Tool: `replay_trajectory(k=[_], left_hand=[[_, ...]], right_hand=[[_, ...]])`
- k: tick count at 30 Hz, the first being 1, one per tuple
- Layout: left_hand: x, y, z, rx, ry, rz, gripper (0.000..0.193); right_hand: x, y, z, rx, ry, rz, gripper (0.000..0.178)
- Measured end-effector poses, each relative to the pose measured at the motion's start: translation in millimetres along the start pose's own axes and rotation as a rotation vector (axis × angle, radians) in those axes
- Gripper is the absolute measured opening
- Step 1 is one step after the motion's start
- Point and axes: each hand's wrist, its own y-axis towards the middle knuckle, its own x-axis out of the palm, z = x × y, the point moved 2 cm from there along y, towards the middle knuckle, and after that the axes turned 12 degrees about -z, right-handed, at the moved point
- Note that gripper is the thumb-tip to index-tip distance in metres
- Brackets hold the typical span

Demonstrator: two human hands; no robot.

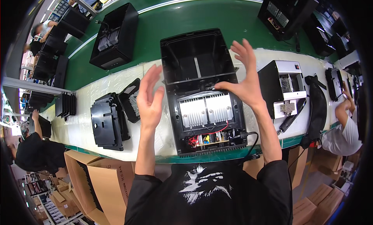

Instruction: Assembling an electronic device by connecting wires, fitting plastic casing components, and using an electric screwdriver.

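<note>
In front of me lies a black device housing [196,82], its hollow upper half tilted away. Two silver finned heat sinks [206,111] fill its near half. Below them a circuit board [208,139] shows, with red wires and yellow and blue parts. Beside the housing's left edge, my left hand [149,94] is raised with fingers stretched and thumb apart, holding nothing. My right hand [248,83] is over the right edge, fingers spread upward. Its thumb points in at the housing's middle, by a small shiny part; whether it touches, I cannot tell. A black cable [252,141] leaves the lower right corner.
Left on the table are stacked black plates [107,122] and a black bin of screws [130,100]. To the right stand a screw dispenser [285,85] and a black strap-like piece [316,108]. Beyond, a green conveyor [194,19] carries housings [115,36]. Co-workers sit at both sides; cartons [97,182] stand below.
</note>
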Motion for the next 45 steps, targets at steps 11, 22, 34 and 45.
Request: replay_trajectory(k=[11,22,34,45], left_hand=[[49,25,6,0.434,0.746,-0.217,0.032],[54,23,-5,0.43,0.776,-0.101,0.038],[47,18,-18,0.065,0.583,-0.32,0.028],[55,17,-7,0.009,0.558,-0.345,0.039]], right_hand=[[-6,-7,-1,-0.205,-0.648,-0.179,0.021],[0,-8,-5,-0.255,-0.78,-0.086,0.015],[-14,-30,-23,0.014,-0.438,-0.103,0.022],[-182,-221,9,1.092,-0.897,0.461,0.052]])
